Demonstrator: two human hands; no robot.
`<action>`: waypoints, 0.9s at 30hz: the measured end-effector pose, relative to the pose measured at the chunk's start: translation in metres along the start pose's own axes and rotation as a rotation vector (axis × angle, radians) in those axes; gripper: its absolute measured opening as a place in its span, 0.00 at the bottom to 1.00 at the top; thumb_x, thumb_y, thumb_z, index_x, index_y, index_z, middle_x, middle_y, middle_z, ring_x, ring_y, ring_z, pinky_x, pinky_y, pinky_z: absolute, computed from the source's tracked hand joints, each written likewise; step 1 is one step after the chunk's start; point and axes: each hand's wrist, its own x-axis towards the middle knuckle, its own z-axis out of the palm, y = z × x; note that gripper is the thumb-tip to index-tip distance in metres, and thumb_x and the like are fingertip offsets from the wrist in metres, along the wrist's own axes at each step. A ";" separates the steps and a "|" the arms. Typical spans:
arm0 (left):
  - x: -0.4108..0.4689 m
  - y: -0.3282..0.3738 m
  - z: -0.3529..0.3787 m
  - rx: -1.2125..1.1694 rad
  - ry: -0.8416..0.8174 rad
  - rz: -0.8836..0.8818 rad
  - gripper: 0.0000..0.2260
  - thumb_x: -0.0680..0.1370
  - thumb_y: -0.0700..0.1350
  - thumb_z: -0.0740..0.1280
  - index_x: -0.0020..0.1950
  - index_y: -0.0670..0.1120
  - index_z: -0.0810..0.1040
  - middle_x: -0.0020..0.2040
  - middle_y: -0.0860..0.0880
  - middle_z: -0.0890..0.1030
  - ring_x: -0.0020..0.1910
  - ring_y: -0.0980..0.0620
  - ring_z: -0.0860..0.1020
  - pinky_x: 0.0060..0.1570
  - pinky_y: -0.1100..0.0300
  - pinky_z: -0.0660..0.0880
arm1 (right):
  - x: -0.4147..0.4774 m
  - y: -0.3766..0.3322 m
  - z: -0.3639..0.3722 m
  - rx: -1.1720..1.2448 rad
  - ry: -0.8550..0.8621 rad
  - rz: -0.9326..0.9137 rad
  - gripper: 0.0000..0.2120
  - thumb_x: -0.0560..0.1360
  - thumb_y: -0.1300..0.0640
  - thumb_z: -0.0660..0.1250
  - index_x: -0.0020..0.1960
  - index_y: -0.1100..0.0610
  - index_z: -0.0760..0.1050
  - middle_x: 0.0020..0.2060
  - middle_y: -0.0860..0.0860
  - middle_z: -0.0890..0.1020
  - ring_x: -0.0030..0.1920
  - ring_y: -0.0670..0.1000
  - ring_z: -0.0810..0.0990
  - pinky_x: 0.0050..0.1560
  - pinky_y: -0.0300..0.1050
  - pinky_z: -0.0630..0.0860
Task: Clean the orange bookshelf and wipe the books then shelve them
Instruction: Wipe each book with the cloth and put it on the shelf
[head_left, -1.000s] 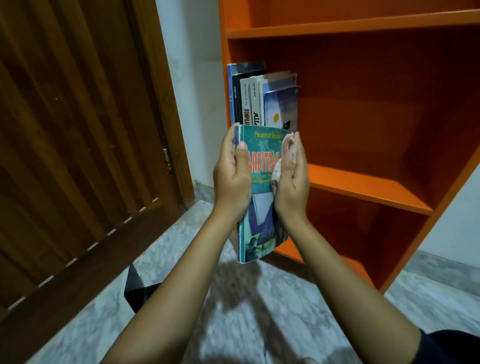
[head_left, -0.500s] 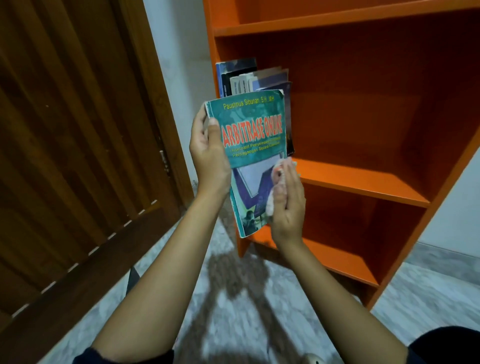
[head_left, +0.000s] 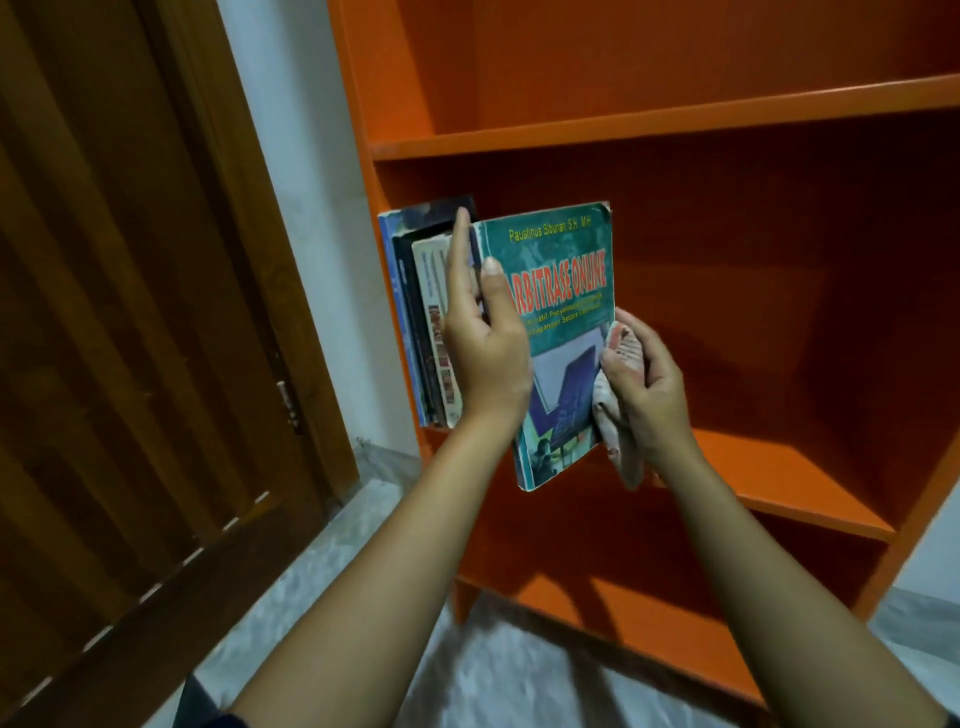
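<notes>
A green book titled "Arbitrase Online" is held upright in front of the orange bookshelf. My left hand grips its spine edge, thumb on the cover. My right hand holds a crumpled pale cloth against the book's right edge. Several books stand at the left end of the middle shelf, just behind my left hand; the green book's lower corner hangs below that shelf's level.
A dark wooden door fills the left side, with a strip of white wall between it and the shelf. The floor is grey marble tile. The upper and lower shelf compartments hold nothing visible.
The green book has moved up and toward the shelved books. My right hand with the cloth stays at the book's lower right edge. The view has come closer to the shelf.
</notes>
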 end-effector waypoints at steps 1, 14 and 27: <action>0.002 -0.009 0.007 0.008 -0.010 -0.014 0.20 0.82 0.41 0.54 0.75 0.44 0.60 0.34 0.72 0.74 0.27 0.66 0.69 0.29 0.71 0.65 | 0.011 0.007 -0.006 -0.031 0.000 0.022 0.18 0.77 0.67 0.62 0.66 0.59 0.70 0.55 0.48 0.79 0.51 0.42 0.80 0.45 0.34 0.77; 0.017 -0.095 0.006 0.173 -0.120 -0.069 0.24 0.79 0.35 0.62 0.73 0.47 0.63 0.54 0.67 0.72 0.52 0.60 0.75 0.55 0.69 0.73 | 0.085 0.081 0.009 0.185 0.067 0.366 0.18 0.78 0.71 0.59 0.56 0.50 0.74 0.48 0.49 0.82 0.46 0.49 0.83 0.41 0.46 0.83; 0.006 -0.129 -0.010 0.716 -0.211 0.396 0.27 0.78 0.39 0.62 0.75 0.41 0.56 0.76 0.44 0.53 0.76 0.48 0.48 0.75 0.51 0.52 | 0.089 0.104 0.023 0.087 -0.015 0.272 0.18 0.80 0.67 0.58 0.66 0.52 0.69 0.59 0.48 0.77 0.58 0.47 0.78 0.49 0.42 0.80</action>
